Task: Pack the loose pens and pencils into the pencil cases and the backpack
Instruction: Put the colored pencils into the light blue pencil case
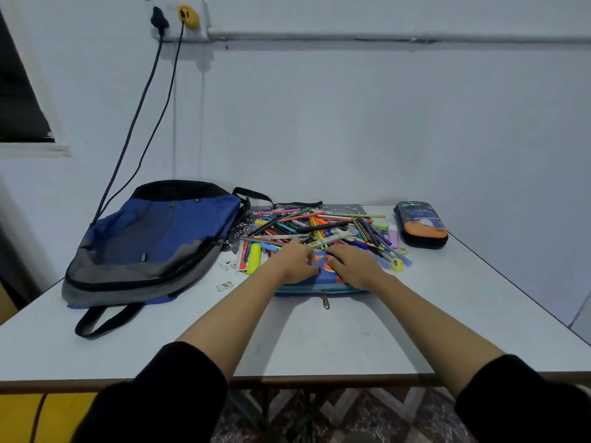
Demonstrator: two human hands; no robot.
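A blue pencil case (323, 284) with orange planet prints lies flat near the table's middle, its zipper pull hanging at the front edge. My left hand (292, 260) and my right hand (353, 263) both rest on top of the case, fingers reaching toward its far side; whether they pinch anything I cannot tell. Right behind the case spreads a heap of loose pens and pencils (319, 228). A second, dark pencil case (420, 223) with an orange and blue print lies at the far right. A blue and grey backpack (153, 241) lies flat on the left.
The white table (319, 340) has its front edge close to me and its right edge slanting away. Two cables (144, 107) hang from wall sockets down behind the backpack. A yellow highlighter (254, 259) and small scraps (224, 286) lie left of the case.
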